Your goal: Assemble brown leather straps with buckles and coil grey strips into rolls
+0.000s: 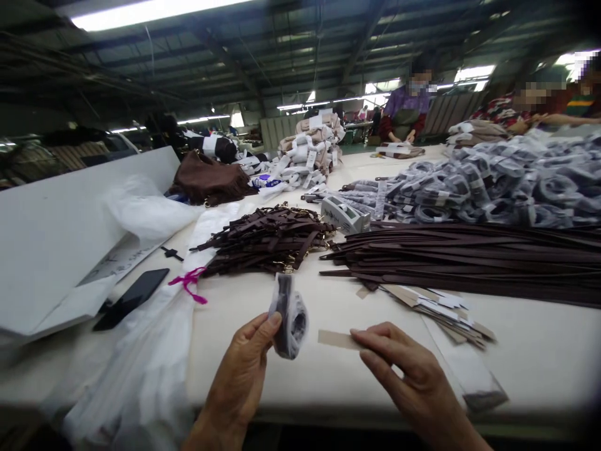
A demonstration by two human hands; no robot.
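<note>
Our left grip (243, 363) grasps a wrapped coil (284, 335) between thumb and fingers, while our right grip (408, 363) pinches a card strip (334, 339) by one end. We hold the two near each other, apart, over the near part of the smooth, cream-coloured desk (328, 388).

Beyond them we see a tangled heap of flat, dark brown short straps (263, 241) with gold-coloured metal clips. To its right, long straps (469, 263) lie in a layered, ribbon-like stack, and behind these rises a mound of coils in cloudy, crinkled plastic (507, 181). Loose tan and white cards (436, 307) fan out close to our right grip. On the left lie limp, filmy plastic bags (154, 376), a soft pink tie (191, 282) and a glossy black phone (134, 297); a slouchy brown bag (211, 178) sits farther back.

Our coil is dark, rolled into a loop with a hole through it, and the clear wrap over it looks wrinkled and shiny; our strip is plain, thin and rectangular.

We count one coil and one strip in hand, one phone, one pink tie and one small grey box (345, 215); the heaped straps overlap too much to count.
</note>
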